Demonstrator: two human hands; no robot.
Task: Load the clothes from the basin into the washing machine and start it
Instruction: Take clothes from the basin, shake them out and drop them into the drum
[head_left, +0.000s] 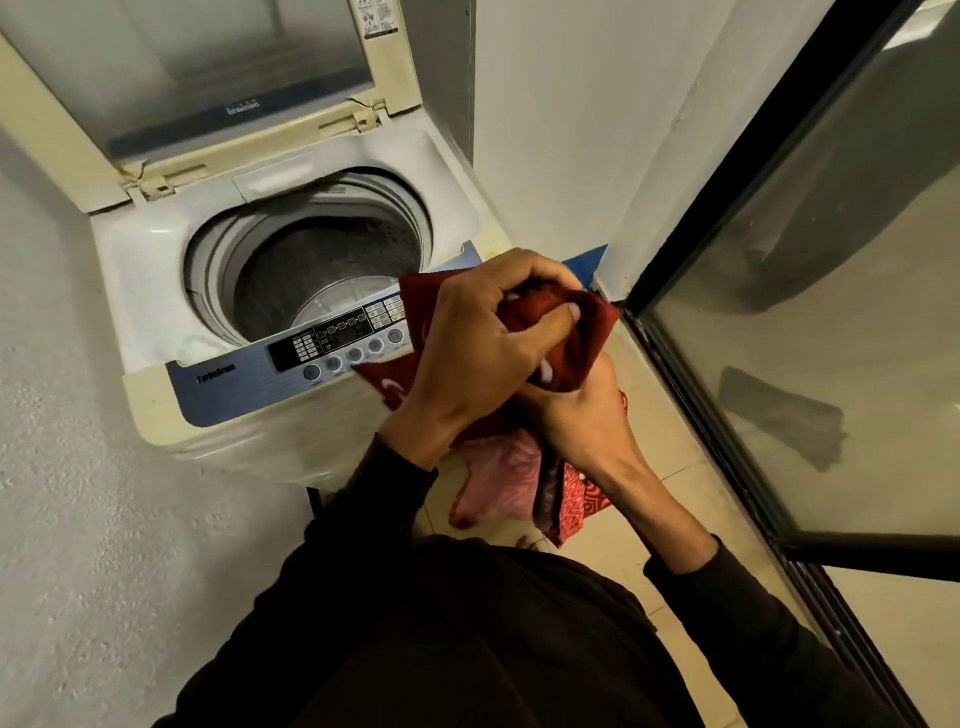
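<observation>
Pale tiled floor (670, 447) — white walls (561, 104), glass door (831, 312).

rough white plaster wall (78, 467) on the left. smooth white wall (571, 130) behind, meeting a grey panel (441, 78) at the corner. floor of pale beige tiles (670, 431), thin grout lines. glass door (831, 338) on the right in a black frame, reflecting dim shapes. small blue patch (589, 262) low at the wall's foot. light soft, indoor.
</observation>
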